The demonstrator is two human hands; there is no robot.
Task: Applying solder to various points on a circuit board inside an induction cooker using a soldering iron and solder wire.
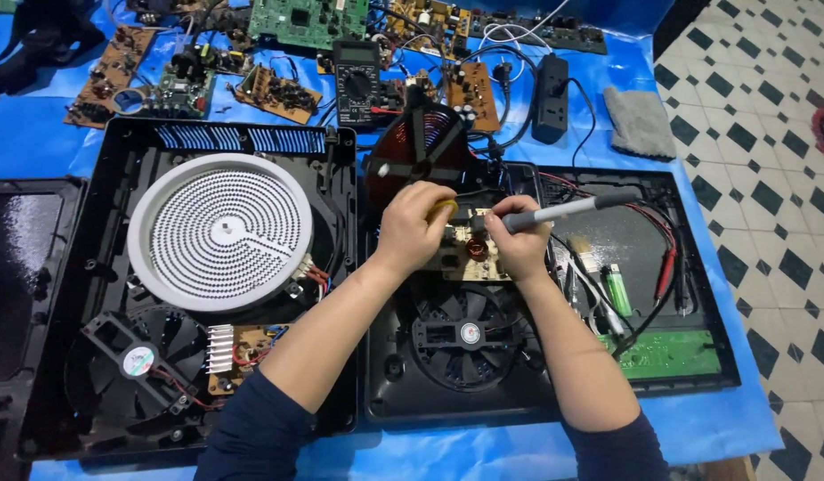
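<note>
Circuit board under both hands, left pinching yellow solder, right gripping soldering iron, copper coil behind

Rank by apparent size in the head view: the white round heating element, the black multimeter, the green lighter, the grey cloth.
1. White round heating element, by far the largest.
2. Grey cloth and black multimeter: look alike, so unranked.
3. Green lighter, smallest.

Glossy black plastic casing, matt white ceramic heater disc, shiny blue plastic sheet, grey cloth (soft, rumpled), finned metal heatsink
</note>
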